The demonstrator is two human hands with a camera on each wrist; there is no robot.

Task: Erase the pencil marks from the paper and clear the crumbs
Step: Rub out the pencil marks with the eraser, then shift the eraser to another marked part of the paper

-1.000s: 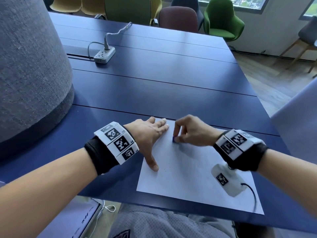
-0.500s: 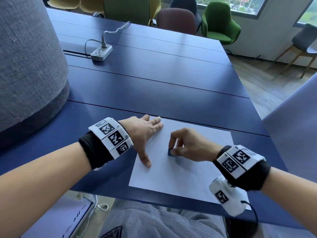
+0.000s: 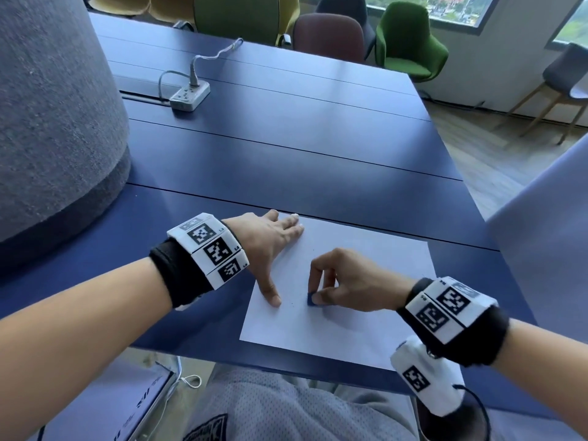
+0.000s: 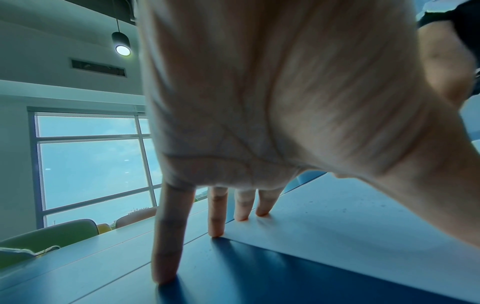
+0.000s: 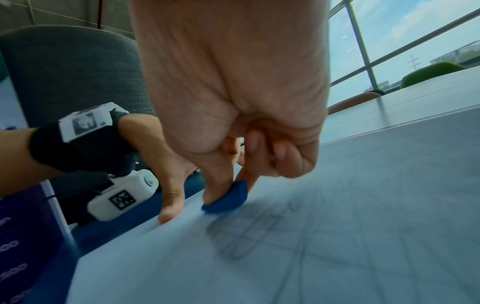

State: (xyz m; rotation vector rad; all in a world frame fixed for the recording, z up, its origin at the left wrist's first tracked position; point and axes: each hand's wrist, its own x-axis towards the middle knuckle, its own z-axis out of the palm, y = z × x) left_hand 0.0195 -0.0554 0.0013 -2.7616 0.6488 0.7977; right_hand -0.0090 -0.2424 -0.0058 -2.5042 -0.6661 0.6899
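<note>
A white sheet of paper [image 3: 359, 281] lies at the near edge of the blue table [image 3: 302, 148]. My right hand [image 3: 343, 288] pinches a small blue eraser [image 3: 311, 299] between thumb and forefinger and presses it on the sheet's left part. The right wrist view shows the eraser [image 5: 228, 198] touching the paper beside faint pencil marks [image 5: 241, 232]. My left hand [image 3: 270, 249] lies flat with straight, spread fingers on the paper's left edge and far left corner, thumb [image 3: 270, 292] toward me. Tiny dark crumbs [image 3: 291, 303] dot the paper between thumb and eraser.
A white power strip [image 3: 190, 96] with a cable sits far back on the table. A large grey fabric-covered rounded form [image 3: 54, 116] stands at the left. Green and maroon chairs [image 3: 410, 43] line the far side. The table's near edge runs just below the paper.
My right hand has slid the eraser down the sheet toward me, from beside the left fingertips to level with the left thumb. The left hand has stayed flat on the paper.
</note>
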